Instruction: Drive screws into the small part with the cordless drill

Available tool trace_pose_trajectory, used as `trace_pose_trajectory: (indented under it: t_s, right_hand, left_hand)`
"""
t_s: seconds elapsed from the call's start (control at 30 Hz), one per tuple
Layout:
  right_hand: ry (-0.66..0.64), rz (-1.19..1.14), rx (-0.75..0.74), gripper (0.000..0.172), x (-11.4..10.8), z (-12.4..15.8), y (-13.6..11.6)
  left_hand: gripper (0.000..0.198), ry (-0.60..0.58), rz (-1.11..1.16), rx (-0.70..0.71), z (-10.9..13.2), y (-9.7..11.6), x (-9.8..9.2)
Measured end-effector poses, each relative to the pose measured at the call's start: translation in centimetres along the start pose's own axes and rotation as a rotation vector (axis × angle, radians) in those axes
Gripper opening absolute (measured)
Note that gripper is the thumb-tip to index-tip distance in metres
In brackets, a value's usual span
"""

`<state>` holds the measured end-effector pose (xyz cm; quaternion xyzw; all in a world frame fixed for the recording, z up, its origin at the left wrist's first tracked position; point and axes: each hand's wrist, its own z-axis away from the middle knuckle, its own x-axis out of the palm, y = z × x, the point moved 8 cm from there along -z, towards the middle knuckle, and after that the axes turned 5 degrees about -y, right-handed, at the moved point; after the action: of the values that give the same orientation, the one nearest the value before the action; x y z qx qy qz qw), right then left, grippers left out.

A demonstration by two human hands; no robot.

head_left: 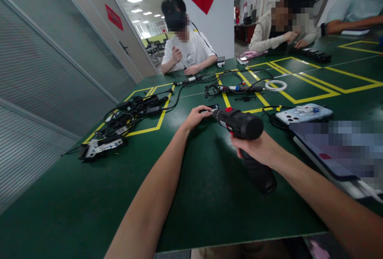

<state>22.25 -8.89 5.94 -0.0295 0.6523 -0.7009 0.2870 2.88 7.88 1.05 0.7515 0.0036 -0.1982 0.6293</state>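
Observation:
My right hand (pixel 257 149) is wrapped round the grip of a black cordless drill (pixel 239 122) with red accents. The drill lies nearly level, its chuck pointing forward and left. At the drill's tip, my left hand (pixel 196 117) has its fingers closed on a small dark part (pixel 213 107) lying low over the table. Fingers and the drill's nose cover much of that part, so its kind is hard to make out. The bit's tip meets the part or stops very close to it; I cannot tell which.
Tangled black cables (pixel 134 113) lie on the green table (pixel 119 207) at left. Beyond my hands are more cables, a screwdriver-like tool (pixel 242 89) and a white ring (pixel 275 86). A phone (pixel 305 113) rests at right beside a book-like stack (pixel 329 155). Several people sit across the table.

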Motion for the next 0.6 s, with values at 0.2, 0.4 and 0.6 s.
trace_pose_trajectory:
  t_s: [0.2, 0.4, 0.6]
  right_hand:
    - [0.002, 0.007, -0.006, 0.009, -0.02, 0.00, -0.14]
    - [0.005, 0.002, -0.008, 0.009, -0.01, 0.12, -0.28]
    - [-0.005, 0.015, -0.003, 0.009, 0.03, 0.03, -0.21]
  left_hand:
    - [0.030, -0.010, -0.006, 0.014, -0.04, 0.07, 0.07]
    - [0.031, -0.001, 0.007, -0.007, -0.02, 0.01, 0.04]
    - [0.031, -0.010, 0.008, 0.008, -0.10, 0.00, 0.00]
